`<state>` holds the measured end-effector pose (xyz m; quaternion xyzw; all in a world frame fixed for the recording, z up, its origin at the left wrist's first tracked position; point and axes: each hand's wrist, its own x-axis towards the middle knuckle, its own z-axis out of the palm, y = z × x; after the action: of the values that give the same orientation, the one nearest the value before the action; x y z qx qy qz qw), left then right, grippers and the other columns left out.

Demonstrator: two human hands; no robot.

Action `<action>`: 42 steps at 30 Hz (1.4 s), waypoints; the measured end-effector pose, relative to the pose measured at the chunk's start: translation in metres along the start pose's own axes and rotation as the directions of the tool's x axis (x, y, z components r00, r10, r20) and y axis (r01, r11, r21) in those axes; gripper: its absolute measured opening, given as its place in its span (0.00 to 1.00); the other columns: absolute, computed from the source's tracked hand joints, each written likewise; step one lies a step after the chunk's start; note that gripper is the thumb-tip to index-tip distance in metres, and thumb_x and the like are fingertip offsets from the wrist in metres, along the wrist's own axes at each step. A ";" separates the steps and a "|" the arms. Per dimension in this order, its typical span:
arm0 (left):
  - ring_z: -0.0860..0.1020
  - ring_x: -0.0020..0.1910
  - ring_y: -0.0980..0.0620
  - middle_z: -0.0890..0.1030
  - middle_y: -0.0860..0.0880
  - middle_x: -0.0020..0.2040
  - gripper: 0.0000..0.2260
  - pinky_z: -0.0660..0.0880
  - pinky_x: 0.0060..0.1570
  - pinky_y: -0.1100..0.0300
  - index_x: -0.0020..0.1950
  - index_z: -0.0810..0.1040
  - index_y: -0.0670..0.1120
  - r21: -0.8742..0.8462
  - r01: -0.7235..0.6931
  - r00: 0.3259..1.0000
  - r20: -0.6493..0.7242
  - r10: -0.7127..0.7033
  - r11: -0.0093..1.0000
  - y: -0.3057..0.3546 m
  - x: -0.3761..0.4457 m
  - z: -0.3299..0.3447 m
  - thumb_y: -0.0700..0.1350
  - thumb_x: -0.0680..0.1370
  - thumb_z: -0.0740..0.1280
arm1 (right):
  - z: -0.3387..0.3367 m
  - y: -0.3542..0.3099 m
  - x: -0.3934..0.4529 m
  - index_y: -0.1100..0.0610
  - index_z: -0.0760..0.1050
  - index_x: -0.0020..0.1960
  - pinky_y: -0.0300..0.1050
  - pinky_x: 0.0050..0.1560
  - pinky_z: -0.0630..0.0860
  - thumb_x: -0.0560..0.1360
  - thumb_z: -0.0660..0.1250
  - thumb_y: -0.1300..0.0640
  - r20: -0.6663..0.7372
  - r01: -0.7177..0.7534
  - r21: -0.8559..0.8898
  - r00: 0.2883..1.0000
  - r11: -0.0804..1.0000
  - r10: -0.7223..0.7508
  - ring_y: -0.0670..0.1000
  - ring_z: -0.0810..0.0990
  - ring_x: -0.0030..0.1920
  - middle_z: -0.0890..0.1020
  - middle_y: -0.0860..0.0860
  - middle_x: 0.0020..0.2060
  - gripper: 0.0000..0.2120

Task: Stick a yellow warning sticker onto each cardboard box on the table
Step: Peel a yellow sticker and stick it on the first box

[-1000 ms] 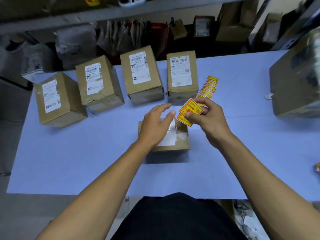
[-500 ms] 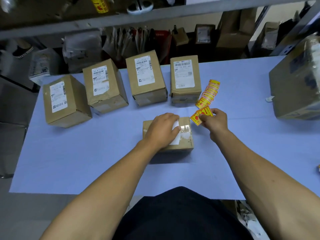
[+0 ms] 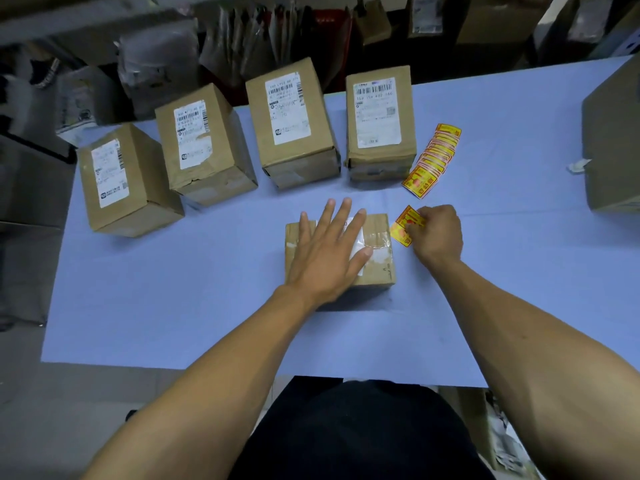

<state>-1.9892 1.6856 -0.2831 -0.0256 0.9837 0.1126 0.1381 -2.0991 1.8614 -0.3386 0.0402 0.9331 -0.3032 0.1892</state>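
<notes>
My left hand [image 3: 329,258] lies flat, fingers straight, pinning the small box [image 3: 375,252] nearest me on the blue table [image 3: 173,306]. Just beside it, my right hand [image 3: 437,233] pinches the yellow stickers [image 3: 405,226]; it looks like more than one, so two may go down together, or the sheet may fold onto itself. Past them sits the fanned sticker strip [image 3: 433,159], and my wrist could scatter it. Further back, four labelled boxes [image 3: 291,123] wait in a row, none yet showing yellow.
</notes>
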 end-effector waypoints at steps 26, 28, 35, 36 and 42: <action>0.78 0.30 0.55 0.83 0.50 0.35 0.02 0.73 0.30 0.64 0.48 0.78 0.45 -0.983 0.149 0.950 0.172 -0.262 -0.107 0.009 -0.016 -0.103 0.40 0.78 0.70 | -0.088 -0.100 -0.105 0.58 0.78 0.41 0.39 0.33 0.77 0.74 0.74 0.62 0.261 -0.090 0.785 0.946 0.613 -0.194 0.49 0.80 0.32 0.83 0.51 0.31 0.06; 0.80 0.33 0.55 0.83 0.50 0.35 0.01 0.73 0.30 0.65 0.49 0.80 0.45 -0.977 0.186 0.964 0.201 -0.172 -0.102 0.008 -0.019 -0.108 0.41 0.78 0.70 | -0.089 -0.108 -0.110 0.58 0.79 0.41 0.39 0.33 0.77 0.74 0.74 0.62 0.268 -0.054 0.771 0.931 0.634 -0.247 0.49 0.79 0.32 0.82 0.51 0.31 0.05; 0.78 0.32 0.55 0.82 0.48 0.35 0.06 0.74 0.30 0.65 0.44 0.81 0.45 -0.985 0.140 0.980 0.152 -0.126 -0.097 0.004 -0.026 -0.123 0.38 0.79 0.67 | -0.106 -0.123 -0.123 0.56 0.82 0.37 0.40 0.33 0.81 0.79 0.66 0.62 0.334 -0.148 0.829 0.904 0.540 -0.266 0.50 0.83 0.33 0.84 0.55 0.34 0.13; 0.78 0.31 0.55 0.82 0.48 0.35 0.06 0.75 0.30 0.65 0.43 0.80 0.46 -0.986 0.136 0.983 0.146 -0.115 -0.092 0.003 -0.027 -0.124 0.37 0.78 0.67 | -0.107 -0.124 -0.125 0.56 0.81 0.39 0.41 0.34 0.82 0.79 0.65 0.63 0.335 -0.133 0.819 0.900 0.557 -0.277 0.51 0.84 0.33 0.84 0.56 0.34 0.12; 0.80 0.32 0.51 0.83 0.45 0.35 0.03 0.76 0.32 0.62 0.41 0.81 0.46 -0.985 0.100 0.991 0.111 -0.069 -0.142 0.005 -0.031 -0.132 0.40 0.71 0.73 | -0.111 -0.131 -0.133 0.56 0.81 0.39 0.42 0.36 0.82 0.80 0.65 0.62 0.315 -0.041 0.794 0.881 0.607 -0.353 0.52 0.85 0.37 0.84 0.55 0.34 0.12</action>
<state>-1.9950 1.6612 -0.1496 -0.1831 0.5562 0.8058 0.0888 -2.0373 1.8246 -0.1337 -0.0360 0.6382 -0.6942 0.3311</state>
